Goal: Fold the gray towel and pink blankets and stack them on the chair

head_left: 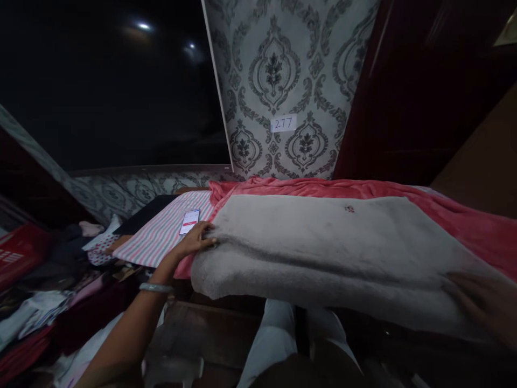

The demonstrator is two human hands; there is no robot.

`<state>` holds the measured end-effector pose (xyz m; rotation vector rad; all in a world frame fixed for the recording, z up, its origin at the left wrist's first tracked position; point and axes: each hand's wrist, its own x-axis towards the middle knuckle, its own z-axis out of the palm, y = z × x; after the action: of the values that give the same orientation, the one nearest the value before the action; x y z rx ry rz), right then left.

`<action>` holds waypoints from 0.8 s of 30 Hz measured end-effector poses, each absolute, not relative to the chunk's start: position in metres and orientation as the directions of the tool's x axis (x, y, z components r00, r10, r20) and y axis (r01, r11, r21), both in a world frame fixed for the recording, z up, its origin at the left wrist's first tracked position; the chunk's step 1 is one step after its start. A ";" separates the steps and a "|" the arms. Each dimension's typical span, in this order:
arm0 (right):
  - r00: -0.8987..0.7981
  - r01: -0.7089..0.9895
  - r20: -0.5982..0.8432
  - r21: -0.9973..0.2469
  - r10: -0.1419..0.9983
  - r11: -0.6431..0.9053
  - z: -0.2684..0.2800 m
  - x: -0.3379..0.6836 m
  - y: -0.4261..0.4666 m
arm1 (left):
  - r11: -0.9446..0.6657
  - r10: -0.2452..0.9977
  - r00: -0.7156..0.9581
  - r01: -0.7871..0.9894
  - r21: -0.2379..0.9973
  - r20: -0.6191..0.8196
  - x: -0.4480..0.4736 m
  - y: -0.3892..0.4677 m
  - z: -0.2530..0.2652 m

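Note:
A grey plush blanket (307, 226) with a small red mark near its far edge lies spread before me. Its near part bulges along a long crease and hangs over the front edge. My left hand (200, 237), a pale bangle (155, 288) on its wrist, is at the blanket's left end, fingers bent with the thumb at the crease. At the right end my right hand (482, 304) lies on the blanket, fingers stretched out; it is dim and somewhat blurred. Under the grey blanket is a red plush blanket (480, 231).
A phone (189, 221) with its screen lit rests on a striped cloth (161, 229) left of the blanket. Heaped clothes (44, 312) fill the lower left. Behind are a large dark screen (113, 86) and patterned wallpaper with a paper label (283, 123) reading 277.

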<state>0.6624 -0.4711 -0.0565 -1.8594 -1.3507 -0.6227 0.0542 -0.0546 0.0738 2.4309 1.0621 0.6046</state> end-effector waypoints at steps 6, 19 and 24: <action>0.305 0.948 0.757 -0.300 0.577 -0.107 -0.069 0.670 -0.467 | -0.408 0.874 0.468 0.560 0.721 0.130 0.038 -0.057 0.075; 0.410 0.906 0.727 -0.393 0.552 -0.155 -0.063 0.657 -0.468 | -0.249 0.916 0.382 0.301 0.920 0.123 0.044 -0.057 0.075; 0.369 0.924 0.739 -0.357 0.564 -0.137 -0.072 0.666 -0.470 | -0.469 0.876 0.399 0.574 0.671 0.271 0.044 -0.057 0.078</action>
<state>0.6656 -0.4699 -0.0720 -1.8174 -1.3016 -0.5586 0.0437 -0.0571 0.0778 2.1835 1.2372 0.8417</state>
